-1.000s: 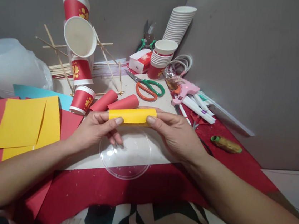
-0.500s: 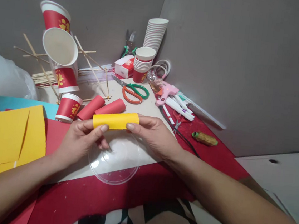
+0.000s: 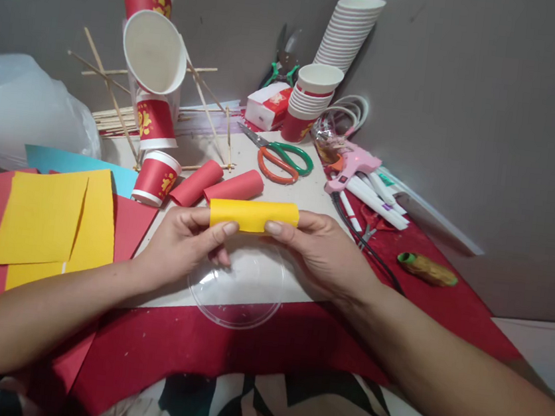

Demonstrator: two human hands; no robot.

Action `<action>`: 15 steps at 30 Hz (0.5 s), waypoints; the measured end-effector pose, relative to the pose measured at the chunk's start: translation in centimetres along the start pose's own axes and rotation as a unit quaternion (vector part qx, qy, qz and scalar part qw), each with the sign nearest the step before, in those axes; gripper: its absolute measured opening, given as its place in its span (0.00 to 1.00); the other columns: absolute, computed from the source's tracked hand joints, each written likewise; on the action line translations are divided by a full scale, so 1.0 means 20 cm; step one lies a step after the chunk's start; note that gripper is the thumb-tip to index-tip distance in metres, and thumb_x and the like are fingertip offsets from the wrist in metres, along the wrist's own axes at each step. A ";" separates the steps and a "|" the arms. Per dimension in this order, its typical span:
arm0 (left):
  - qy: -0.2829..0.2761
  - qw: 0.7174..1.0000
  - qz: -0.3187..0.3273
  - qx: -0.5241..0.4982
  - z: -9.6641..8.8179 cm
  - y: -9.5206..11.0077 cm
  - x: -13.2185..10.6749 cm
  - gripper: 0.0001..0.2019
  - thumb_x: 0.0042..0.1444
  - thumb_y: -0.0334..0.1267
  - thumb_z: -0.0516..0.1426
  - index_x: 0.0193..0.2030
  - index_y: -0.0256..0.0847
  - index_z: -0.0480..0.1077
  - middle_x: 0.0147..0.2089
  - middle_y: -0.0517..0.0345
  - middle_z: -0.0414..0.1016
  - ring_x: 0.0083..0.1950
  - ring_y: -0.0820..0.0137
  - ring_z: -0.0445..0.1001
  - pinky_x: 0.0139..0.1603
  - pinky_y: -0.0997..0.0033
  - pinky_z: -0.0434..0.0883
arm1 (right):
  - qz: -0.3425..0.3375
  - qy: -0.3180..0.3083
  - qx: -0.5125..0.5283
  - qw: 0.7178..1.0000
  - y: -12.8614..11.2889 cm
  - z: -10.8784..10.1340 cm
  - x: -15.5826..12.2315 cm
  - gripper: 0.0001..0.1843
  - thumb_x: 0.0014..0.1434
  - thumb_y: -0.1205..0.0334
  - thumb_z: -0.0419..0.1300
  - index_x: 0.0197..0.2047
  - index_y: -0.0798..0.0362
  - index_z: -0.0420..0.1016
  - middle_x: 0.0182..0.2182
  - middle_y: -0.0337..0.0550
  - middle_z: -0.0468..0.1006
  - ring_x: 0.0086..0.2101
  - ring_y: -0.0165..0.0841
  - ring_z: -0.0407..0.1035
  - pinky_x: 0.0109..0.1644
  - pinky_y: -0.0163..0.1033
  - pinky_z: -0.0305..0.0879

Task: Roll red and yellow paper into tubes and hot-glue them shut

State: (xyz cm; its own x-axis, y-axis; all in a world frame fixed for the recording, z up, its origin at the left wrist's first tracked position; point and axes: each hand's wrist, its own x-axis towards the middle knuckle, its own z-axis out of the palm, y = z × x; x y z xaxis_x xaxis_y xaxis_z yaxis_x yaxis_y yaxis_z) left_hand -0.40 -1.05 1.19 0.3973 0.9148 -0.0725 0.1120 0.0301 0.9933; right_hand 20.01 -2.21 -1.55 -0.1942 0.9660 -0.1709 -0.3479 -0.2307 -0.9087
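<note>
A tube of rolled yellow paper point(image 3: 253, 213) lies level between my two hands. My left hand point(image 3: 188, 238) grips its left end, thumb in front and a finger at the opening. My right hand point(image 3: 325, 250) pinches the right end, its thumb pressed on the front near the lower edge. Just behind the tube, two red paper tubes point(image 3: 234, 186) rest on a white sheet point(image 3: 168, 289). Below my hands lies a clear round plastic lid point(image 3: 235, 317), partly hidden by them.
Red-and-white paper cups point(image 3: 156, 177) and thin wooden sticks form a structure at the back left. Yellow paper sheets point(image 3: 40, 221) lie at left. Scissors point(image 3: 283, 162), stacked cups point(image 3: 312, 98), a pink glue gun point(image 3: 355, 167) and a thread spool point(image 3: 428, 270) are toward the right.
The view has shifted, so the whole scene sits farther right and a little higher. My hands keep hold of the yellow paper tube, with little change in grip.
</note>
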 end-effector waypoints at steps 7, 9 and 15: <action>0.036 0.997 -0.016 -0.060 -0.01 0.00 0.02 0.14 0.51 0.39 0.67 0.44 0.37 0.78 0.25 0.58 0.80 0.23 0.72 0.77 0.27 0.75 0.75 | -0.014 0.054 0.012 0.998 -0.01 -0.01 0.03 0.11 0.46 0.56 0.74 0.34 0.49 0.84 0.37 0.42 0.83 0.38 0.32 0.75 0.39 0.36 0.74; 0.054 0.996 -0.012 -0.070 -0.01 -0.01 0.03 0.15 0.50 0.39 0.68 0.44 0.38 0.77 0.27 0.58 0.80 0.23 0.71 0.77 0.26 0.74 0.76 | -0.012 0.054 0.016 0.998 -0.02 -0.02 0.04 0.11 0.46 0.56 0.73 0.34 0.48 0.84 0.38 0.42 0.83 0.38 0.31 0.75 0.38 0.34 0.74; 0.042 0.997 0.004 -0.062 -0.01 -0.02 0.04 0.13 0.54 0.40 0.65 0.43 0.36 0.77 0.24 0.58 0.79 0.24 0.72 0.77 0.25 0.77 0.74 | 0.017 0.034 0.026 0.999 -0.01 -0.02 0.03 0.11 0.47 0.58 0.73 0.36 0.50 0.84 0.40 0.43 0.83 0.37 0.31 0.75 0.36 0.33 0.74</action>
State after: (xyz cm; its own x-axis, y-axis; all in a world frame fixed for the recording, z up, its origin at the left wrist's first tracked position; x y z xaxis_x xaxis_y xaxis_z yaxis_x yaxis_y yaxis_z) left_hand -0.29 -0.24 0.79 0.3200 0.9453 -0.0628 -0.0054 0.0681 0.9977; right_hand 20.42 -1.45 -1.58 -0.1445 0.9626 -0.2293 -0.3899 -0.2684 -0.8809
